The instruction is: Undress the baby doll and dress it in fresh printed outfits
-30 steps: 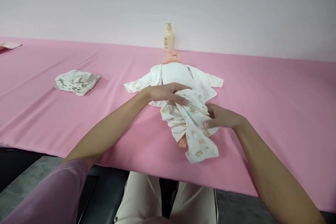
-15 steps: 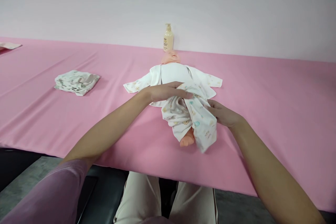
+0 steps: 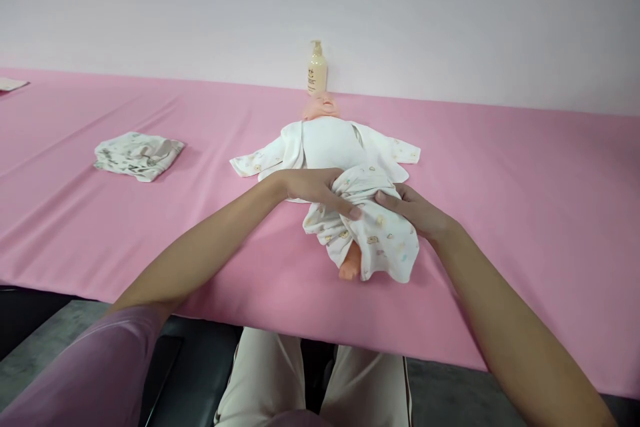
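A baby doll [image 3: 320, 107] lies on its back, head toward the wall, in a white jacket [image 3: 275, 155] with its sleeves spread wide. White printed baby pants [image 3: 387, 240] are bunched around its lower body. One bare foot [image 3: 351, 263] pokes out of a pant leg; the other foot is hidden in the cloth. My left hand [image 3: 320, 188] grips the pants from the left, thumb on top of the fabric. From the right, my right hand [image 3: 413, 207] pinches them near the waist, its thumb on top and its fingers partly under the cloth.
Behind the doll's head a pump bottle [image 3: 317, 72] stands against the wall. A folded printed cloth [image 3: 139, 155] lies to the left on the pink table cover [image 3: 210, 120]. At the far left edge is a pale flat item [image 3: 11, 84]. The table's front edge runs above my lap.
The loose pant leg has spread out flatter and to the right. My right thumb has come over the top of the fabric, and my left thumb sits lower on it.
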{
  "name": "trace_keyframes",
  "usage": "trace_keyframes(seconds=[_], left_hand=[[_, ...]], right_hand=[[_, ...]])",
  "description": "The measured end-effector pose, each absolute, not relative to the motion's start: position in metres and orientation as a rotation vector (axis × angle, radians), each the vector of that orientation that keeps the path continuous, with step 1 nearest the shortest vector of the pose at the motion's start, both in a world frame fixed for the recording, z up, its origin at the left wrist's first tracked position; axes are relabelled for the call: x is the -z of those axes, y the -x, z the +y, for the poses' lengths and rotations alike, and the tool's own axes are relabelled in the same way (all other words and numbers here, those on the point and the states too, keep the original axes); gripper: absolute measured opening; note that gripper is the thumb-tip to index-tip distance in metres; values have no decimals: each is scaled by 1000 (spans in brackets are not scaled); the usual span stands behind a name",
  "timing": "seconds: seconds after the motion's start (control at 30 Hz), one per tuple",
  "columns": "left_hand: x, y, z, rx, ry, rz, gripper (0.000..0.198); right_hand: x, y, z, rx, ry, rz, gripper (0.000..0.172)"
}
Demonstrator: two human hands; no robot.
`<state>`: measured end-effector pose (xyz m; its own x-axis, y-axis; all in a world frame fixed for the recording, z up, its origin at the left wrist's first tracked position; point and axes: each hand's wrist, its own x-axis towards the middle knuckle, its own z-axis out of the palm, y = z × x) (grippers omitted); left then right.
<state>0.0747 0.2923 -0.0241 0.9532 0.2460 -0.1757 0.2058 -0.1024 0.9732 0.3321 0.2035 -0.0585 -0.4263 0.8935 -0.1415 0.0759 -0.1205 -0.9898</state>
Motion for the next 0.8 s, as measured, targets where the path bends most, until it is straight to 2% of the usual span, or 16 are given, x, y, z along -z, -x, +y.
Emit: trace_keyframes(seconds=[0.2, 0.27, 0.37, 0.47, 0.67, 0.8], left_hand=[[30, -67, 301, -70, -1636, 355, 42], [30, -69, 299, -22, -1650, 343, 43], [27, -73, 295, 34, -1706, 297, 58], [26, -74, 294, 110, -1724, 250, 69], [28, -71, 297, 16, -1727, 276, 56], [27, -72, 297, -5, -1777, 238, 37]], right_hand=[[51, -350, 208, -1857, 1037, -1884, 50], [53, -348, 207, -1780, 995, -1808, 47], [60, -339, 207, -1593, 928, -1601, 53], [64, -332, 206, -1602, 949, -1536, 56], [57, -346, 206, -1847, 963, -1784, 59], [51, -356, 205, -2052, 908, -1926, 72]])
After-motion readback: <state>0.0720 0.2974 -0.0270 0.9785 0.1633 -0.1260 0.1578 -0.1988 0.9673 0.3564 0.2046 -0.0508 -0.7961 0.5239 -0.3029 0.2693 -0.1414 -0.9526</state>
